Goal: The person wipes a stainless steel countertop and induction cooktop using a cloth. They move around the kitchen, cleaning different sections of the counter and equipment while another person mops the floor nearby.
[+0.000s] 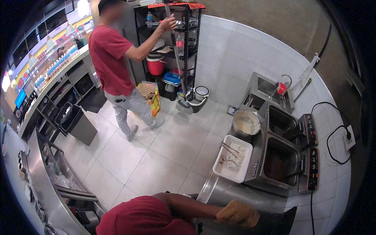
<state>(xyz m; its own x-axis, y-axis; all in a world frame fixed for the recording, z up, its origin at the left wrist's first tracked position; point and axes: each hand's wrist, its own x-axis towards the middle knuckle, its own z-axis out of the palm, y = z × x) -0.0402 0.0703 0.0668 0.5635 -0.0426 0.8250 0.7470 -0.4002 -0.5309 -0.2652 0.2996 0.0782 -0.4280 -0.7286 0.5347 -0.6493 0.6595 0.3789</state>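
Observation:
My left arm, in a red sleeve, reaches right from the bottom of the view. A brown cloth [245, 214] covers most of my left hand [224, 213], hiding the fingers, over a dark surface at the counter's end. My right hand is out of view. Beyond the cloth, a white plastic tub [218, 167] of flour-like powder holds metal tongs [230, 149]. A metal bowl of pale batter [246, 122] sits behind it. To the right stand two deep fryer tanks [280, 160] with dark contents.
A co-worker in a red shirt [110, 55] holds a mop [177, 55] beside a mop bucket [198, 102] and black shelving [188, 41]. A sink [265, 85] stands at the back right. A waste bin [85, 126] and open drawer [70, 173] are at left. Power cords [330, 147] hang at right.

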